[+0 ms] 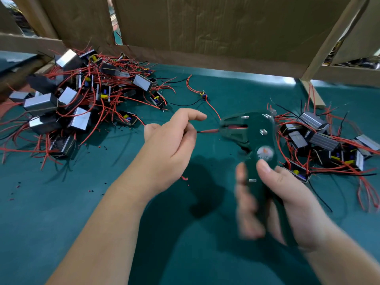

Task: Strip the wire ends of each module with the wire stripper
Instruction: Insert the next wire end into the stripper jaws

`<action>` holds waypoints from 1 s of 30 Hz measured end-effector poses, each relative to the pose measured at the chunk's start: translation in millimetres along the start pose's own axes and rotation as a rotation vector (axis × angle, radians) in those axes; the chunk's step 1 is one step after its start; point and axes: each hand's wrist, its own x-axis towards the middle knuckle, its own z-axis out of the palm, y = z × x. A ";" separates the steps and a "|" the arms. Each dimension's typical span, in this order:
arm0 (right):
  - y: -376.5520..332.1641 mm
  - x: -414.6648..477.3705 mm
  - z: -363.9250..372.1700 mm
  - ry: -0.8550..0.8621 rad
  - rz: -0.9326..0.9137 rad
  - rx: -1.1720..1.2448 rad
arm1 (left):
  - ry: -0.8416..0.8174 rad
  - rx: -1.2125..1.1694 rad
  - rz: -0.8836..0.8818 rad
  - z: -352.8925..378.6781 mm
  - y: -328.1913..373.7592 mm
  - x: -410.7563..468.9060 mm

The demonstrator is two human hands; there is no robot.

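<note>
1. Gripping the wire stripper by its handles, your right hand has its fingers curled round them and the thumb laid on the near face; the fingers are blurred, so I cannot tell how hard they squeeze
2. You hold the tool above the green mat, right of centre; its long axis runs from the handles near you up and away, and its nose turns left toward your other hand
3. Your left hand pinches a red wire between thumb and curled fingers, with the forefinger sticking out straight
4. That wire lies level, left to right, and its right end sits inside the tool's mouth
5. You have one stripper, one held wire and two heaps of modules
6. The left heap lies by the cardboard wall and the right heap just behind the tool; both are too tangled in red and black leads to count
7. One small module lies alone between the heaps
8. Red and black scraps dot the mat around your left forearm
</note>
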 end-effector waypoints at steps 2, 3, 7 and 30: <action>0.1 2.2 2.6 0.075 -0.056 0.005 | -0.009 0.067 0.040 1.5 -1.0 1.3; -0.9 2.9 2.0 0.079 -0.064 0.026 | -0.005 0.119 0.065 1.7 -1.7 2.6; -3.7 3.9 -4.5 -0.032 -0.097 0.167 | 0.072 0.234 0.105 2.9 -7.4 7.2; -25.3 -0.8 -26.6 -0.243 0.088 0.091 | -0.272 -0.142 0.342 27.5 18.8 -9.0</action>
